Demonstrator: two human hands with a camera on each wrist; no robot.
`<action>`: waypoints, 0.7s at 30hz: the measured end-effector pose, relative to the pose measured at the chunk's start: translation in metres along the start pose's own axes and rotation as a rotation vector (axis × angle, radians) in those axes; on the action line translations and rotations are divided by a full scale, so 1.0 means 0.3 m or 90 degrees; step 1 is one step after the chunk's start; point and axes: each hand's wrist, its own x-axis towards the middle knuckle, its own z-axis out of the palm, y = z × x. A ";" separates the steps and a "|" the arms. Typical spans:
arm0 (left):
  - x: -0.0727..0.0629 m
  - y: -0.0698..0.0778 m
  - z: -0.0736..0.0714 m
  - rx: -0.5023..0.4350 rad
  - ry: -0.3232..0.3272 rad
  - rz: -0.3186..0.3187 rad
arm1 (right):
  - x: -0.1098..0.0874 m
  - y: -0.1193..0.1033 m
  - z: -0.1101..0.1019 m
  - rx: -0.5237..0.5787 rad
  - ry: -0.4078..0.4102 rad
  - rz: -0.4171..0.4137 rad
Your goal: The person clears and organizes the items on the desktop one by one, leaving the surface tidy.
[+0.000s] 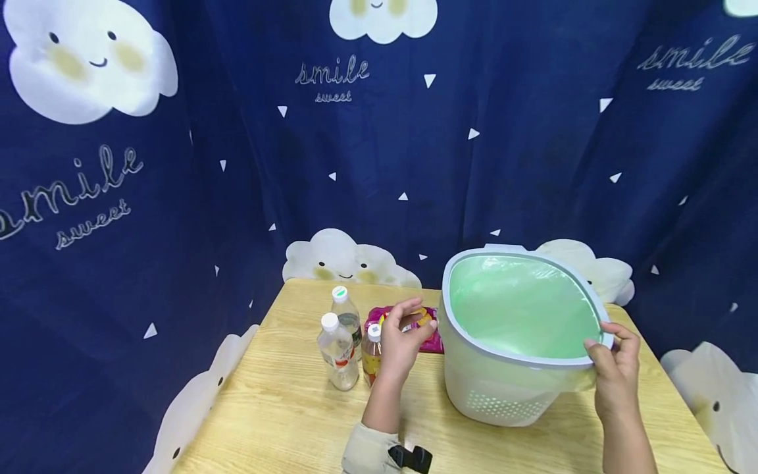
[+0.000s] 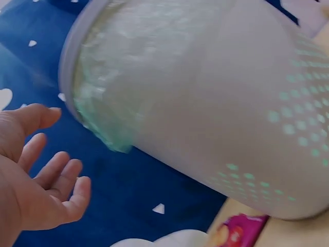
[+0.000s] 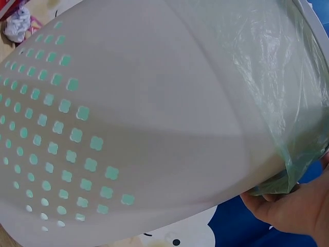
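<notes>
A white trash bin [image 1: 503, 388] with a grey-blue rim [image 1: 458, 329] and punched holes is on the right of the table. A thin green trash bag [image 1: 521, 306] lines it and folds over the rim, the overhang [image 3: 293, 118] showing in the right wrist view. My right hand [image 1: 618, 365] grips the rim and bag edge at the right, thumb on the inner side. My left hand [image 1: 403, 339] is held apart from the bin's left side, fingers loosely bent and holding nothing. In the left wrist view the left hand [image 2: 46, 177] appears beside the bag's overhang [image 2: 115, 128].
Left of the left hand stand three capped bottles: a clear one [image 1: 339, 355], another behind it [image 1: 346, 316], and one with a yellow label [image 1: 371, 362]. A magenta packet [image 1: 435, 339] lies behind the hand. A dark blue curtain [image 1: 379, 164] surrounds the wooden table [image 1: 266, 408].
</notes>
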 end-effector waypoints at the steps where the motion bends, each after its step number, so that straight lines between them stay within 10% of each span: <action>1: -0.006 -0.012 -0.003 0.001 0.011 0.001 | 0.000 0.000 0.000 -0.001 0.000 0.000; 10: -0.045 -0.107 -0.029 0.014 0.048 -0.011 | -0.004 0.003 -0.002 -0.008 0.001 0.000; 21: -0.110 -0.075 -0.017 0.034 0.058 -0.006 | -0.001 0.003 -0.003 -0.015 0.001 0.002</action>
